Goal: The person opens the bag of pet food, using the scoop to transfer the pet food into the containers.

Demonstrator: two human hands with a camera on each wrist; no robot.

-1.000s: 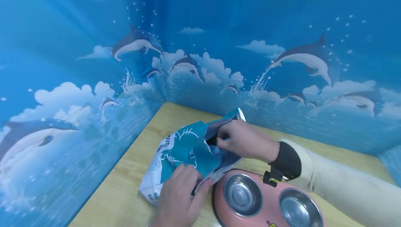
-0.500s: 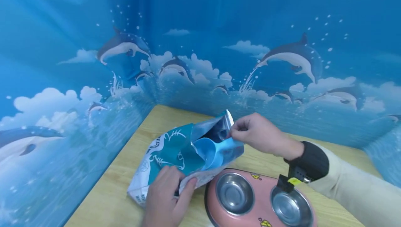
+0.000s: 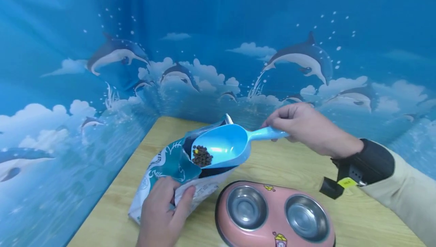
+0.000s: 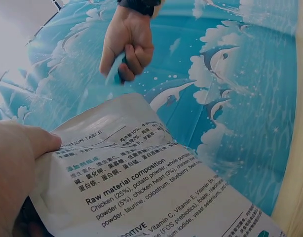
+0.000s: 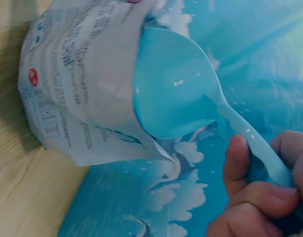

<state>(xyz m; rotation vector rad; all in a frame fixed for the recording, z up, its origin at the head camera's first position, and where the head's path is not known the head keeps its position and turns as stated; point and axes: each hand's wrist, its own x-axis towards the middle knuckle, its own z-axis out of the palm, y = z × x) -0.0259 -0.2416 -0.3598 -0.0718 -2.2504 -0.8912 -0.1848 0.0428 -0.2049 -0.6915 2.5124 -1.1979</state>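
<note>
A blue scoop [image 3: 225, 144] with a small heap of brown kibble [image 3: 201, 156] at its front end is at the mouth of a teal and white pet food bag [image 3: 167, 167]. My right hand [image 3: 303, 125] grips the scoop's handle, the bowl tilted slightly toward the bag. With thumb and fingers my left hand [image 3: 165, 209] pinches the bag's near rim and keeps the mouth apart. Printed text covers the bag's back panel [image 4: 141, 173] in the left wrist view. From the right wrist view the scoop's underside [image 5: 176, 84] shows, its front edge inside the bag.
A pink double pet bowl [image 3: 272, 209] with two metal dishes [image 3: 246, 207] stands on the wooden table [image 3: 289, 163], right of the bag. Dolphin-printed blue sheeting [image 3: 204, 31] closes off the back and left sides.
My right hand has come out of the bag and moved right, drawing the scoop up with kibble in it. My left hand keeps its hold on the bag's rim.
</note>
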